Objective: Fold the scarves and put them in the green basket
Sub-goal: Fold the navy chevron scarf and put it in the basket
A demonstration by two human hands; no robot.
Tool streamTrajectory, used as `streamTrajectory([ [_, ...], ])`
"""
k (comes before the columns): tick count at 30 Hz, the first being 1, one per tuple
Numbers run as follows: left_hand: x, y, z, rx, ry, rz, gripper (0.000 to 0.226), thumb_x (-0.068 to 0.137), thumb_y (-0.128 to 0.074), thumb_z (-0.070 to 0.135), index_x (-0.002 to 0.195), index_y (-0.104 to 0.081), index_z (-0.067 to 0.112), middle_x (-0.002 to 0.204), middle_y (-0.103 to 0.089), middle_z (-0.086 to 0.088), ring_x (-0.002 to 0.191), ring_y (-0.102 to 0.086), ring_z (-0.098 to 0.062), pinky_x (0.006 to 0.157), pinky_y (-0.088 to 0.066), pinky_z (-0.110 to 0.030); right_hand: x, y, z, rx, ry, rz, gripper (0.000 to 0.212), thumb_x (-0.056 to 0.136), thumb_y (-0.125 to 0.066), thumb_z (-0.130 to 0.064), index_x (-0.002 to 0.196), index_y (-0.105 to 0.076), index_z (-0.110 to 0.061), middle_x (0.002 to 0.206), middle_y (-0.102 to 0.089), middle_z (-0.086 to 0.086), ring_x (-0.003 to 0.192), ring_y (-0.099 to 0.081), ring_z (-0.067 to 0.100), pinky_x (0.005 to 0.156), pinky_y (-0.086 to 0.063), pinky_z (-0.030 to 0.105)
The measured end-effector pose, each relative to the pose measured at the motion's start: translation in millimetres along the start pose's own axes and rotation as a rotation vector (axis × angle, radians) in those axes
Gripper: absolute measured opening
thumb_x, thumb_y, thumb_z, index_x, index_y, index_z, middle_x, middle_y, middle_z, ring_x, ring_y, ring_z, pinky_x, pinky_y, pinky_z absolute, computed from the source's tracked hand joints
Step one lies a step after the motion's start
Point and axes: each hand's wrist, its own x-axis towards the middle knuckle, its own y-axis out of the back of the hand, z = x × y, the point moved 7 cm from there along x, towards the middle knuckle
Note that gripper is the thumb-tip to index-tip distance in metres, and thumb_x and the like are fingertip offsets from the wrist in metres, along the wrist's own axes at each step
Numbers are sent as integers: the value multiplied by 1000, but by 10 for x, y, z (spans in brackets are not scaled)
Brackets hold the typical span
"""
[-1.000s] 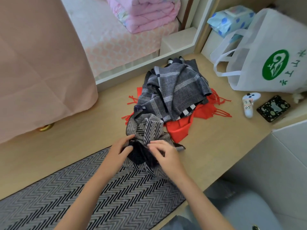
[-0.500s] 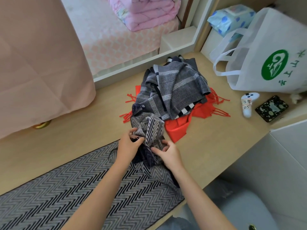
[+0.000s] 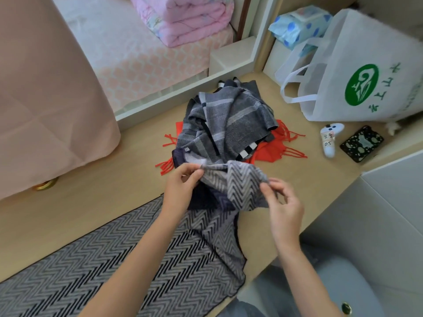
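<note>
Lifting the bunched end of the zigzag scarf (image 3: 238, 186) clear of the wooden top (image 3: 91, 202), the two hands have drawn apart; a second ago they sat close together, buried in the crumpled cloth. The left hand (image 3: 180, 186) pinches one side of the raised edge between thumb and fingertips; the right hand (image 3: 283, 207) pinches the other side with thumb and forefinger, its remaining fingers loosely curled and holding nothing. That edge is now stretched between them, while the rest of the scarf trails down and lies flat toward the near left. My reading is that the end has been found and opened out, so the first fold can begin; nothing looks folded yet.

Counting: three scarves are certain, the zigzag one in hand, a grey striped scarf (image 3: 229, 124) heaped just beyond it, and a red fringed scarf (image 3: 270, 152) under that; a black-and-white striped edge peeping from the heap may belong to the grey one or be a fourth, I cannot tell. One white bag (image 3: 366, 76) stands at the far right. No green basket is in view.
</note>
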Motion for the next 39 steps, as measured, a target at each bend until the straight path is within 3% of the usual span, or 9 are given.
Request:
streamTrajectory([
  [7, 365, -920, 787, 30, -242, -177, 26, 93, -58, 5, 117, -61, 12, 111, -63, 4, 102, -59, -3, 96, -46, -19, 594, 743, -363, 65, 137, 336, 7, 89, -65, -20, 91, -65, -26, 99, -64, -5, 102, -59, 17, 88, -50, 26],
  [9, 470, -1172, 780, 168, -254, -282, 47, 95, -55, 10, 139, -43, 18, 135, -50, -2, 127, -46, -12, 108, -35, -26, 776, 757, -266, -133, 157, 300, 18, 92, -61, -21, 109, -65, -19, 120, -59, -1, 119, -51, 15, 102, -42, 31],
  [12, 541, -1274, 486, 505, -181, -321, 59, 96, -54, 16, 149, -27, 20, 149, -35, -5, 135, -36, -20, 107, -32, -31, 871, 691, 265, -381, -98, 135, 58, 91, -62, -34, 143, -40, -19, 154, -27, 5, 143, -18, 21, 117, -20, 41],
  [16, 434, -1150, 107, 743, -310, -315, 38, 91, -61, 15, 129, -56, 15, 131, -52, -3, 120, -50, -22, 100, -40, -33, 488, 720, 869, -460, -322, 116, 67, 89, -64, -35, 144, -35, -12, 150, -30, 12, 140, -18, 31, 112, -16, 43],
  [20, 443, -1033, -88, 919, -381, -252, 29, 90, -62, 16, 119, -62, 14, 120, -58, -4, 113, -50, -27, 96, -40, -37, 121, 712, 1330, -535, -445, 87, 69, 81, -71, -41, 135, -44, -6, 135, -42, 17, 125, -33, 37, 100, -30, 44],
  [23, 469, -1005, -72, 981, -424, -169, 32, 89, -63, 17, 121, -59, 14, 118, -57, -7, 108, -51, -28, 89, -40, -37, 37, 681, 1387, -589, -385, 148, 50, 79, -75, -35, 117, -57, -8, 109, -58, 8, 107, -44, 31, 89, -36, 40],
  [27, 529, -1059, -140, 1020, -368, -193, 33, 90, -63, 24, 121, -55, 16, 113, -58, -4, 102, -58, -25, 83, -42, -36, 42, 698, 1295, -681, -301, 210, 16, 83, -72, -27, 91, -68, -15, 76, -55, -5, 95, -44, 25, 80, -22, 33],
  [32, 574, -1056, -315, 1037, -266, -237, 30, 87, -66, 30, 110, -55, 15, 107, -59, -3, 89, -60, -25, 77, -42, -34, 24, 828, 1418, -378, -346, 199, 11, 83, -72, -18, 90, -63, -19, 79, -60, -7, 88, -59, 23, 82, -46, 38],
  [39, 550, -1233, -259, 1040, -326, -267, 31, 86, -66, 37, 111, -64, 20, 96, -66, 2, 98, -54, -23, 85, -37, -35, -7, 806, 1475, -157, -397, 207, 19, 85, -68, -10, 102, -60, -13, 90, -61, 0, 83, -58, 14, 75, -43, 23],
])
